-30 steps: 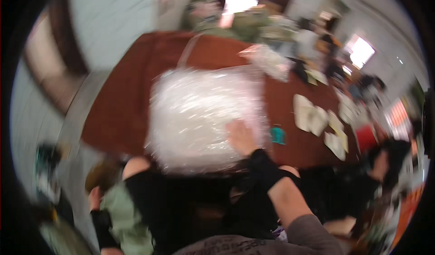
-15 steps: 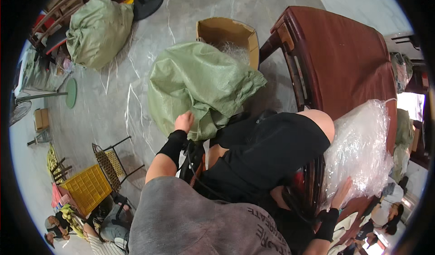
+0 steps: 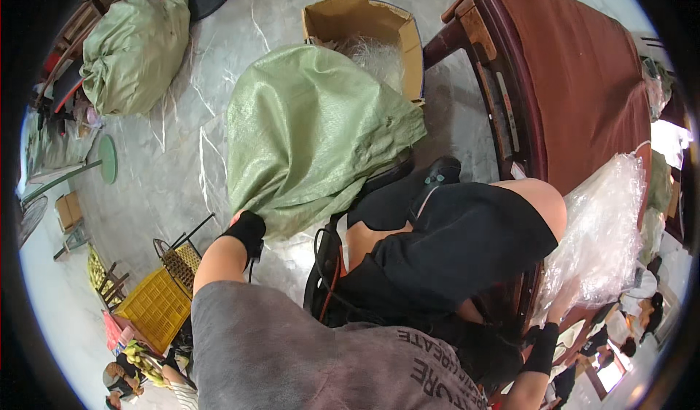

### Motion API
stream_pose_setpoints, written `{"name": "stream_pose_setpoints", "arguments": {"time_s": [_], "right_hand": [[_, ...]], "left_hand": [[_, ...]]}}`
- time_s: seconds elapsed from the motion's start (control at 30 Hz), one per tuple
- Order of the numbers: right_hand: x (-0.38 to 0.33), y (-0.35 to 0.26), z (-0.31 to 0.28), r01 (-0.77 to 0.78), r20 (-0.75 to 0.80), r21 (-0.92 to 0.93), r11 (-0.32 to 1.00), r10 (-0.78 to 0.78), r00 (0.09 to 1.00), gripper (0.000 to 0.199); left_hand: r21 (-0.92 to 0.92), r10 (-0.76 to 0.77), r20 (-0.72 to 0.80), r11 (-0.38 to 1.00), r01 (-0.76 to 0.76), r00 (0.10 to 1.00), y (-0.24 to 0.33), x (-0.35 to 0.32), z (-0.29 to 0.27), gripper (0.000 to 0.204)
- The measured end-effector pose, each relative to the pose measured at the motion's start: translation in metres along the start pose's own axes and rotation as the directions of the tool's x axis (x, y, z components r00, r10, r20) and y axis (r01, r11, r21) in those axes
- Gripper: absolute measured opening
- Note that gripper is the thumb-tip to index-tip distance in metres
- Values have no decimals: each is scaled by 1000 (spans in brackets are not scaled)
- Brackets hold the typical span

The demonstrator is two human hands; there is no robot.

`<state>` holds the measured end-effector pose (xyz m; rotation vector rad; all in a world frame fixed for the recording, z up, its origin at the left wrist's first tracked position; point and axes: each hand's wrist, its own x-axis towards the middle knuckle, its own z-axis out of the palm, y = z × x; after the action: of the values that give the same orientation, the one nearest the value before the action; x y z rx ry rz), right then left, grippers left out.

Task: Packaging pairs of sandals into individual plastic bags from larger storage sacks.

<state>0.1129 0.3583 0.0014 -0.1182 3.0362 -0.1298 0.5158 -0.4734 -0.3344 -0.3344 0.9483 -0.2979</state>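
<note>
A large pale green woven sack lies on the floor in front of me, its cloth drawn tight toward my left side. My left hand is closed on the sack's near left edge, mostly hidden behind its black wristband. On the right, a bundle of clear plastic bags or film rests on the brown-covered table. My right hand lies against the bundle's near end with its fingers stretched out, looking pale and partly blurred there.
A cardboard box holding clear plastic strands stands behind the sack. The table runs along the right. A second green sack sits far left. A yellow crate, a chair and other people are at lower left; more people sit at lower right.
My left hand has moved left and nearer to me, pulling the sack's edge along and smoothing its folds. My right hand stays at the plastic bundle. The whole view has shifted slightly.
</note>
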Motion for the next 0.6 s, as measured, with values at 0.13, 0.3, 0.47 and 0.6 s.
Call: {"name": "stream_pose_setpoints", "arguments": {"time_s": [0.13,0.3,0.47,0.6], "right_hand": [[-2,46,-12,-90,-12,69,994,91,996,56],[9,4,-5,-172,41,169,970,168,985,56],[18,-11,8,-150,60,108,983,145,988,56],[5,-7,8,-115,-6,189,975,118,993,58]], "left_hand": [[220,469,-774,829,-513,426,31,-63,-38,32],[-362,-299,-927,548,-754,228,30,-182,-105,72],[-477,-242,-855,716,-510,459,20,-136,-118,74],[-389,-298,-920,781,-488,255,15,-154,-107,40]]}}
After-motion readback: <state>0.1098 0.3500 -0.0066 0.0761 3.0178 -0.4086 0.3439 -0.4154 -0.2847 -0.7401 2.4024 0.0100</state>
